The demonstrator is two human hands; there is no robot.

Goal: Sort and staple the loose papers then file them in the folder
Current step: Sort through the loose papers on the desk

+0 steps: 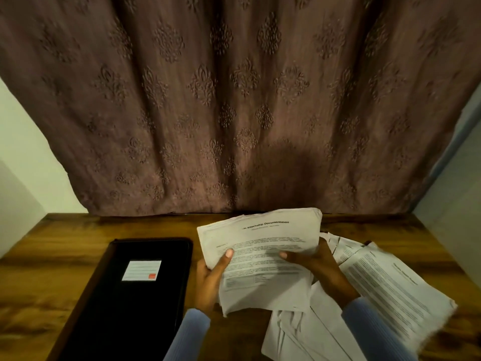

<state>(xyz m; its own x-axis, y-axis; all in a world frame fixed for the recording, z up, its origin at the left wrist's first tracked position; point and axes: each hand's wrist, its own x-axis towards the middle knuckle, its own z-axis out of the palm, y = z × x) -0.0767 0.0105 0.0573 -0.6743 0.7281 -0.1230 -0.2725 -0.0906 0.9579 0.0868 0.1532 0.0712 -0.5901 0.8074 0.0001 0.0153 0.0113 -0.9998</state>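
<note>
White printed sheets form a bundle held above the wooden desk at centre. The left hand grips its 9 o'clock edge, thumb on top; the right hand grips its 3 o'clock side. Loose papers lie spread at 4 o'clock. A closed black folder lies flat at 8 o'clock.

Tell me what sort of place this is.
Probably a home desk or study corner: a wooden table pushed against a patterned brown curtain, with a closed black folder and loose papers spread on it.
</note>
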